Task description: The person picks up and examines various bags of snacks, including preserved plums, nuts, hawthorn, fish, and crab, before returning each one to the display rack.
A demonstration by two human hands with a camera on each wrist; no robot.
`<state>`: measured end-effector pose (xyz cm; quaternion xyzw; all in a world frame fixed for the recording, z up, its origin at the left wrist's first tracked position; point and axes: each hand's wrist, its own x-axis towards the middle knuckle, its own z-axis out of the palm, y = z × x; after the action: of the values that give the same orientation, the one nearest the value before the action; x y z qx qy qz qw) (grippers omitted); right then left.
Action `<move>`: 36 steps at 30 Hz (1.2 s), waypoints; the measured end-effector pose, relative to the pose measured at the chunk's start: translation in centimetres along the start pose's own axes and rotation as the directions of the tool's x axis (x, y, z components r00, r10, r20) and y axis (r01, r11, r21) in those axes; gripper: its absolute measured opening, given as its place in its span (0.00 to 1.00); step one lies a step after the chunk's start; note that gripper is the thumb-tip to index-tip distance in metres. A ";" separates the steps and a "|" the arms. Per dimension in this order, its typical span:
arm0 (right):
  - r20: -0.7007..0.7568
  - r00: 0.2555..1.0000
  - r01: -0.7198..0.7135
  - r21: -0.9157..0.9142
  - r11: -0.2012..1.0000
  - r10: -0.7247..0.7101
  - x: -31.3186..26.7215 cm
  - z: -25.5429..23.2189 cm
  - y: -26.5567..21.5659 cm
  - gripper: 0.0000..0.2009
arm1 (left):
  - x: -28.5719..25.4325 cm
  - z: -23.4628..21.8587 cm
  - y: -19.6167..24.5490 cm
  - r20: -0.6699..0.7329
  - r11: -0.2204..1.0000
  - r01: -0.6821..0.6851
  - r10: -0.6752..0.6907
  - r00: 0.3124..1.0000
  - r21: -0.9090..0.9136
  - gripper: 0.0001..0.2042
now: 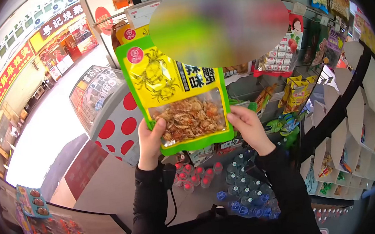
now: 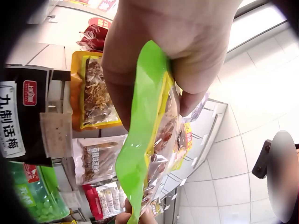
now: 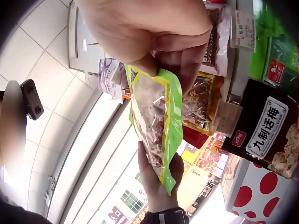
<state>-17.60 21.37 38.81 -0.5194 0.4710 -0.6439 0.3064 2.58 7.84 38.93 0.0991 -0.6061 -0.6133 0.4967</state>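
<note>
A green-edged yellow snack bag (image 1: 192, 116) is held up in front of the body, its printed front facing the head camera. Crabs are drawn on it, and brown dried pieces show through a clear window. My left hand (image 1: 150, 141) pinches the bag's left edge, thumb in front and fingers behind. My right hand (image 1: 251, 127) pinches the opposite edge near the lower corner. In the left wrist view the bag (image 2: 142, 135) appears edge-on below the left hand (image 2: 168, 51). The right wrist view shows the right hand (image 3: 149, 37) gripping its near edge.
Hanging snack packs (image 1: 276, 60) fill the rack behind the bag. A red-dotted white panel (image 1: 127, 122) stands at left, beside a bright street. Red-capped bottles (image 1: 195, 176) and blue-tinted bottles (image 1: 247, 187) stand low down. A tiered shelf (image 1: 346, 147) curves along the right.
</note>
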 end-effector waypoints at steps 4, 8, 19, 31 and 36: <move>0.014 1.000 0.027 0.039 0.999 -0.028 1.8 0.3 -0.1 0.13 | 1.7 -0.9 -0.3 0.007 1.000 -0.028 0.028 1.000 0.001 0.19; -0.024 0.999 0.032 0.061 0.998 -0.031 2.7 0.3 0.2 0.13 | 3.0 -1.4 -0.6 0.030 0.997 -0.071 0.071 0.997 0.001 0.21; -0.011 0.988 0.156 -0.047 0.987 -0.157 4.6 0.3 0.5 0.10 | 4.4 -1.8 -0.7 -0.032 0.980 -0.199 0.199 0.980 0.003 0.27; -0.026 0.974 0.224 -0.087 0.971 -0.227 6.2 0.8 1.0 0.09 | 5.4 -1.9 -0.5 -0.080 0.972 -0.219 0.226 0.971 0.088 0.25; 0.005 0.985 0.173 -0.078 0.982 -0.173 6.3 0.7 2.2 0.09 | 4.8 -2.3 -1.1 -0.109 0.989 -0.114 0.124 0.986 0.091 0.24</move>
<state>-18.83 14.77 39.19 -0.5692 0.4491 -0.6496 0.2286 1.39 2.57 39.74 0.1188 -0.6069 -0.5494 0.5619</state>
